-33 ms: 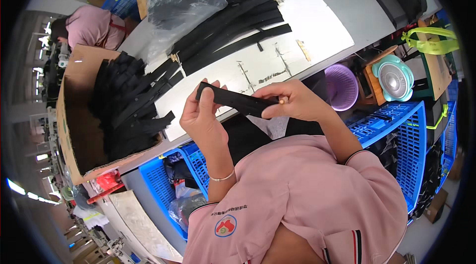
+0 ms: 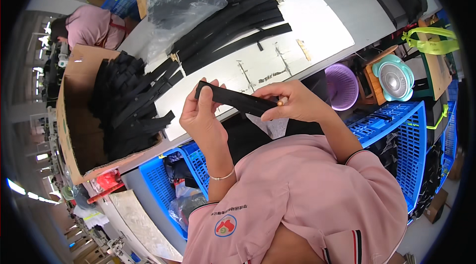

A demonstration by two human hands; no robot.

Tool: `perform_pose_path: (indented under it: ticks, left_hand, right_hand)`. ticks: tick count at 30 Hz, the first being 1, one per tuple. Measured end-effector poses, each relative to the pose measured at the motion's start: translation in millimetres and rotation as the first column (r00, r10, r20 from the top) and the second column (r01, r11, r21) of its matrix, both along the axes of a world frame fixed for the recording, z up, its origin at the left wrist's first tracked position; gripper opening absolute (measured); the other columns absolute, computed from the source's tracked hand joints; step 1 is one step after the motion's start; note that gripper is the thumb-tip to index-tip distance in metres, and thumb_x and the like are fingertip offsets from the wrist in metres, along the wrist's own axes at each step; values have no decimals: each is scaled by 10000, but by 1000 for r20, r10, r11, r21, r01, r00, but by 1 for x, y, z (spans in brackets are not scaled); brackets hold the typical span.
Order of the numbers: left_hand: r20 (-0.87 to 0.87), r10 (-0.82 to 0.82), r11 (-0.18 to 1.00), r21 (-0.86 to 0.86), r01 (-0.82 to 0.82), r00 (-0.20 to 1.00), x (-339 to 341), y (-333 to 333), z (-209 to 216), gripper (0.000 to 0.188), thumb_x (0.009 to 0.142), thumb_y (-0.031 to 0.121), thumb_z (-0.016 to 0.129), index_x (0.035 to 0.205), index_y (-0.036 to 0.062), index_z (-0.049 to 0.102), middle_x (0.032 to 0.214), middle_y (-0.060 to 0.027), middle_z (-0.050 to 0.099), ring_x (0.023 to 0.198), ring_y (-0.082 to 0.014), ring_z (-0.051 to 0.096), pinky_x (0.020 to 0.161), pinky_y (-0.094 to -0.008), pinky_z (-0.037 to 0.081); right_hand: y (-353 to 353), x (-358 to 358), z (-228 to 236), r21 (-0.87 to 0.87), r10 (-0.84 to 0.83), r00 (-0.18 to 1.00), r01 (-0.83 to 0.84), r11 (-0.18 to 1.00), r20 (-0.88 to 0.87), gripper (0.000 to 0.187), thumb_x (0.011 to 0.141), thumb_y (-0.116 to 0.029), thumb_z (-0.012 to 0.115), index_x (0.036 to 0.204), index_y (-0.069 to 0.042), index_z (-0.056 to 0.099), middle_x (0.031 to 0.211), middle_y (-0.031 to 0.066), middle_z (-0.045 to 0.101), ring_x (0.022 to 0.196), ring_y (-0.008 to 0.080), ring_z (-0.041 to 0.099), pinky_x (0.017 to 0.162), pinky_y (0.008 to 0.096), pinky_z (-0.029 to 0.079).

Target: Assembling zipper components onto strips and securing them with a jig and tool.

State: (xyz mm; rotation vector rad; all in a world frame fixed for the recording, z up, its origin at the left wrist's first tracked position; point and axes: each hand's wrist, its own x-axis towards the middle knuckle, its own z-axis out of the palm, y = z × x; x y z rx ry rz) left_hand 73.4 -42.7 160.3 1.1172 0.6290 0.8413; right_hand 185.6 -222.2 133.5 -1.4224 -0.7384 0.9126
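Note:
A short black fabric strip point(image 2: 233, 99) is stretched between my two hands, above the near edge of the white board point(image 2: 322, 21). My left hand point(image 2: 202, 110) pinches its left end, the thumb lying on top. My right hand point(image 2: 295, 101) is closed on the other end. A small tan, stick-like tip point(image 2: 282, 101) sticks out between the right fingers; the rest of it is hidden. Beyond my hands, long black strips point(image 2: 223, 31) lie in a pile on the board. To the left, a cardboard box point(image 2: 74, 110) holds many more black strips point(image 2: 124, 100), some spilling over its edge onto the board.
Clear plastic sheeting point(image 2: 183, 6) covers part of the far pile. Blue plastic baskets point(image 2: 414, 135) stand at my right and below the table on the left. A purple basket point(image 2: 342, 87) and a turquoise fan point(image 2: 395, 78) are at the right. Another person point(image 2: 96, 27) bends forward at the far left.

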Motion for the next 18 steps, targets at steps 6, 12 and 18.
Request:
perform_pose_path:
  ticks: [6, 12, 18]
  left_hand:
    - [-44, 14, 1000, -7, -14, 999, 4, 8, -17, 287, 960, 144, 741, 1151, -60, 677, 1021, -190, 742, 897, -253, 749, 793, -319, 627]
    - [-54, 13, 999, -35, -15, 998, 1, 10, -19, 303, 986, 190, 719, 1176, -38, 661, 1072, -184, 732, 942, -264, 745, 834, -333, 616]
    - [30, 63, 997, -43, -61, 998, -13, 16, -18, 291, 1007, 140, 673, 1219, -54, 627, 1057, -179, 730, 933, -248, 744, 808, -343, 636]
  right_hand:
    - [6, -8, -6, -117, -106, 972, 133, 984, 208, 380, 802, -83, 861, 1154, -25, 730, 846, 0, 678, 770, 55, 566, 668, 223, 463]
    - [6, -13, -9, -119, -183, 983, 184, 976, 20, 188, 847, -67, 818, 1012, -8, 753, 734, 4, 636, 683, 38, 543, 598, 224, 428]
    - [7, -29, 8, 5, -251, 871, 275, 961, 423, 177, 838, -160, 825, 931, -26, 754, 716, 66, 660, 624, 175, 604, 565, 308, 455]
